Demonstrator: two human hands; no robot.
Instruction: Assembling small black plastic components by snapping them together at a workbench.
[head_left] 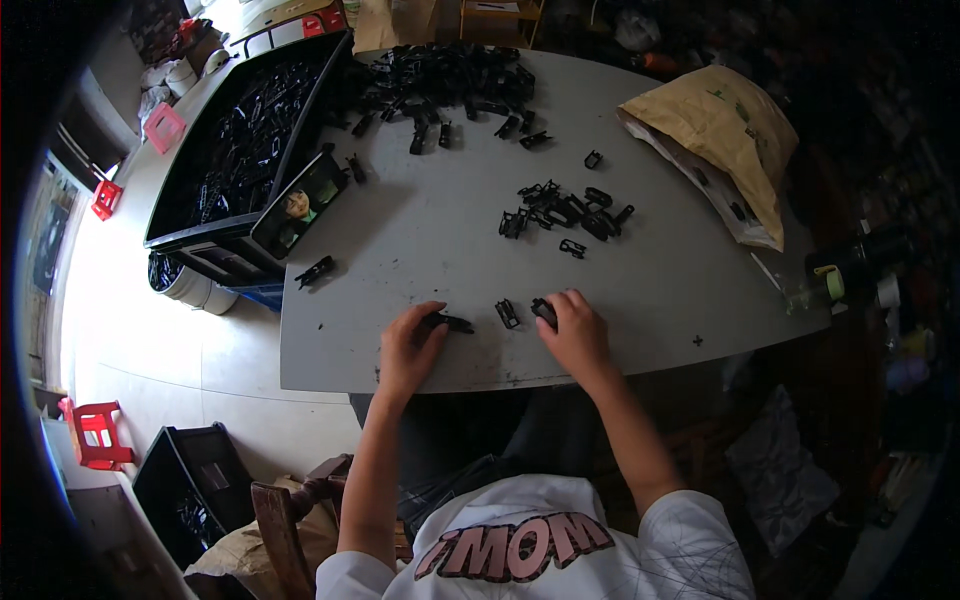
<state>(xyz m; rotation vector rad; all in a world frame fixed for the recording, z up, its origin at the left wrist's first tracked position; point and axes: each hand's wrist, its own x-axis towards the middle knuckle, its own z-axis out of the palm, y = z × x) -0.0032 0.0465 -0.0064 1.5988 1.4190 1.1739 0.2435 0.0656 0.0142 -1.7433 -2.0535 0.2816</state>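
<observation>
Near the table's front edge, my left hand [411,345] is closed round a long black plastic part [455,323], whose end sticks out to the right. My right hand [578,335] pinches a small black plastic clip [543,312] between thumb and fingers. Between the two hands, apart from both, a black frame-like clip [507,314] lies on the table. Farther back lies a small cluster of similar black clips [565,210], with a single clip [572,249] in front of it. The undersides of the held pieces are hidden by my fingers.
A big black crate [165,238] full of black parts stands at the left, a phone [300,205] leaning on it. Black parts are heaped [450,80] at the back. A brown paper sack [730,130] lies at the right. A red stool [98,435] stands on the floor.
</observation>
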